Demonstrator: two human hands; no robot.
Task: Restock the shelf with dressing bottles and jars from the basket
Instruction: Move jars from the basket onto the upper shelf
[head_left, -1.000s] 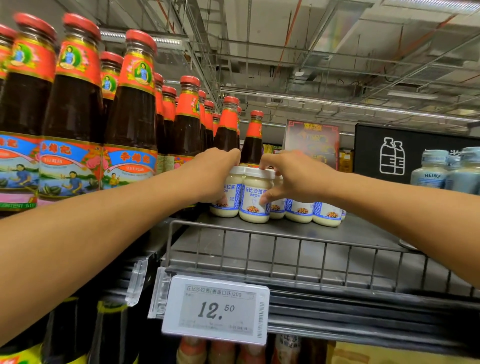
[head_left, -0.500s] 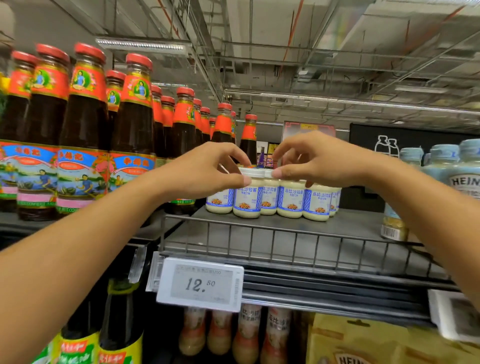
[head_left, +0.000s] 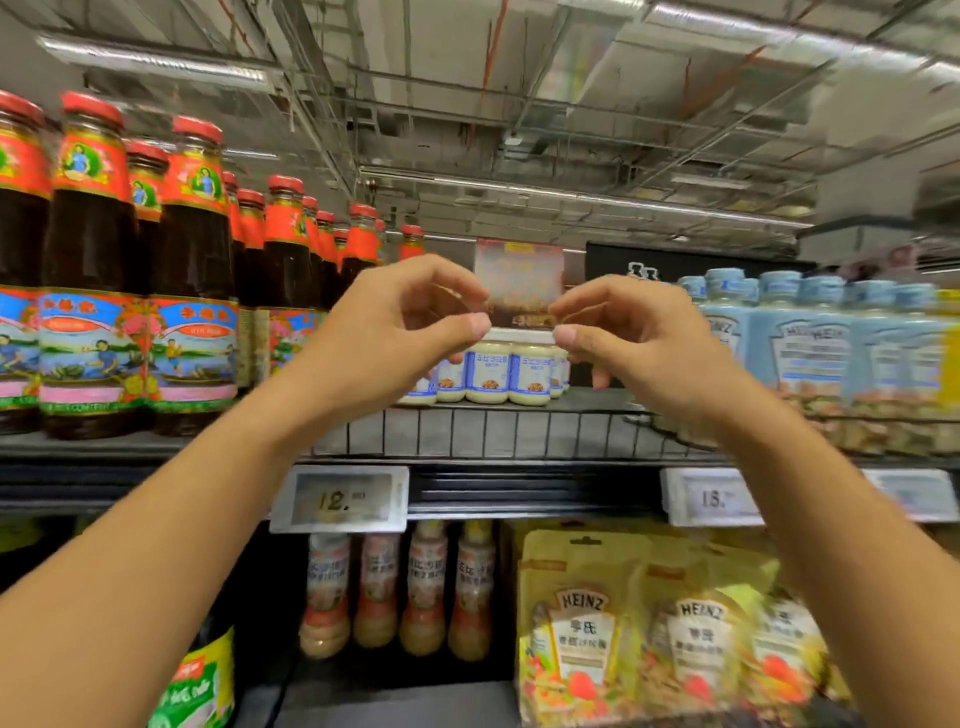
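The left hand (head_left: 395, 332) and right hand (head_left: 636, 338) hover with fingers loosely curled, holding nothing. Just beyond them, at least five small white-capped, blue-labelled jars of cream dressing (head_left: 487, 371) stand on the grey wire-fronted metal shelf (head_left: 519, 434).

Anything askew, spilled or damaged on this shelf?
Nothing stands out. The white dressing jars stand upright together on the shelf, the dark sauce bottles left of them sit in straight rows, and nothing is spilled. The pale-blue bottles at right are too blurred to judge.

Leftmost jars (head_left: 422, 391) half behind the left hand (head_left: 395, 332); price tag (head_left: 340, 499) print and pale blue bottles (head_left: 810, 353) motion-blurred.
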